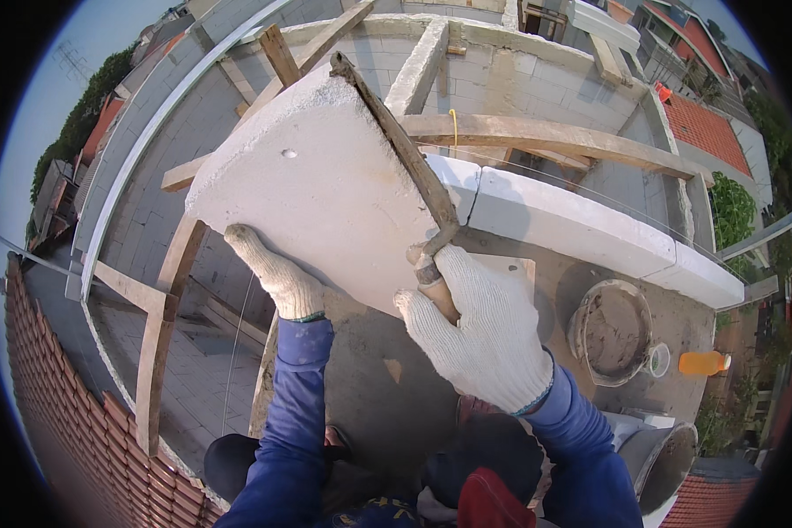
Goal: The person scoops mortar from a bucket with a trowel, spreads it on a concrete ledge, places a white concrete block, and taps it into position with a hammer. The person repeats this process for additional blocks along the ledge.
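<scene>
A large white lightweight concrete block (317,176) is tilted up in front of me, with a small pit in its face. My left hand (277,275), in a white knit glove, grips its lower left edge; the fingers behind the block are hidden. In my gloved right hand (493,330) is a trowel (409,154), held by its wooden handle. Its mortar-stained blade shows edge-on and lies along the block's right edge. Just beyond, a row of white blocks (572,216) runs to the right, with a dark joint between two of them.
On the grey slab (361,370) at right stand a round bucket of mortar (612,330), a clear cup (658,359) and a bottle of orange liquid (704,363). Another bucket (664,466) is at lower right. Wooden beams (546,136) cross above block-walled rooms; tiled roof (88,422) lies left.
</scene>
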Tool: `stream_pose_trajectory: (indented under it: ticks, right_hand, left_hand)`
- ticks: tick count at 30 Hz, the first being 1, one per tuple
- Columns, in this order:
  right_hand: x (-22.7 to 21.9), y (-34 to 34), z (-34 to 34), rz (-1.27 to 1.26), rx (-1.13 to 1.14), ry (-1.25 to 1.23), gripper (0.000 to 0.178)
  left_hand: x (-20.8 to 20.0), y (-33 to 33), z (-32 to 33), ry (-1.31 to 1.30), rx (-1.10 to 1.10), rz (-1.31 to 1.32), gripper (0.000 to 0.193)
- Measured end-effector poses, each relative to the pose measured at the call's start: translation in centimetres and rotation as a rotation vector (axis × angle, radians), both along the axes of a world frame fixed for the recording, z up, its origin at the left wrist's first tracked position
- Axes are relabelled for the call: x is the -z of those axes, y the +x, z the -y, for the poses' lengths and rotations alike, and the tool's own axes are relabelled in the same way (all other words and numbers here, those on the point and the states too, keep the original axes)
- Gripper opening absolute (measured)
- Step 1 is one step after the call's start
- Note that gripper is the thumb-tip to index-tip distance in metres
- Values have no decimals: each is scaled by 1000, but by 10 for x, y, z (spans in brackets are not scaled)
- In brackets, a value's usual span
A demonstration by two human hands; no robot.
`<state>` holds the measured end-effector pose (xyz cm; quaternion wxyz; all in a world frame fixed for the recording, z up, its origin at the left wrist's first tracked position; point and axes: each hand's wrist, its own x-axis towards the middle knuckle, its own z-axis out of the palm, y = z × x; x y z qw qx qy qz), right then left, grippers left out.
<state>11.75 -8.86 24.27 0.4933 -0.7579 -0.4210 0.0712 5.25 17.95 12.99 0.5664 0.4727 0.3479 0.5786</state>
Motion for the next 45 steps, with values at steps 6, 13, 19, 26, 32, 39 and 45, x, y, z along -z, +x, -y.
stream_pose_trajectory:
  ticks: [6, 13, 19, 26, 32, 39, 45]
  right_hand:
    - [8, -1, 121, -74, 317, -239, 31]
    - [60, 52, 350, 382, 769, -1098, 26]
    - [124, 65, 376, 605, 590, -1337, 19]
    - [140, 79, 349, 702, 359, -1478, 16]
    - [145, 68, 353, 303, 462, -1217, 37]
    - [210, 14, 425, -363, 763, -620, 43]
    - [137, -3, 349, -271, 712, -377, 28]
  left_hand:
    - [-5, 0, 23, 117, -4, -167, 90]
    - [13, 8, 32, 479, 33, -423, 97]
    - [1, 12, 41, 439, 70, -342, 86]
    - [0, 17, 39, 487, 60, -293, 97]
    - [-4, 18, 48, 358, 88, -260, 96]
    - [24, 21, 55, 339, 217, -284, 92]
    - [39, 19, 59, 369, 268, -244, 58]
